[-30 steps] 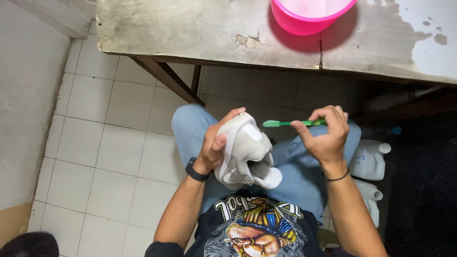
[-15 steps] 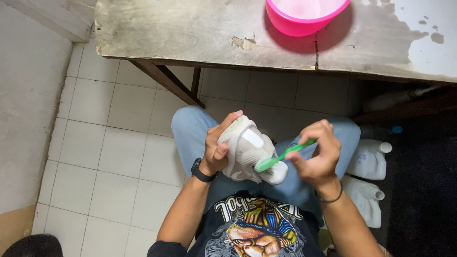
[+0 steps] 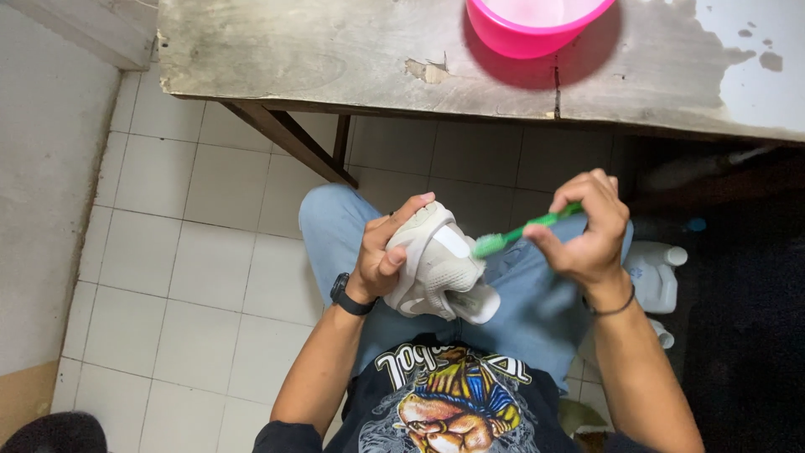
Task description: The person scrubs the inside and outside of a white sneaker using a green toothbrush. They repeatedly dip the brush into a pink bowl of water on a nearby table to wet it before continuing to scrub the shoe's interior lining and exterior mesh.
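Head view, looking straight down at a seated lap in blue jeans [image 3: 537,310] over a white tiled floor [image 3: 201,252]. Left hand [image 3: 386,256], black watch [image 3: 345,295] on the wrist, fingers wrapped firmly around a white sneaker [image 3: 436,264] held above the knees, thumb across its side. Right hand [image 3: 587,231], thin dark band at the wrist, fingers pinched shut on the handle of a green toothbrush [image 3: 520,232], bristle end touching the sneaker's upper side. Above, a worn wooden desk [image 3: 335,50] carrying a pink bowl [image 3: 528,29] at its far edge, partly out of frame. White plastic jugs [image 3: 654,273] on the floor just beside the right knee. Black printed T-shirt [image 3: 444,403] at bottom.
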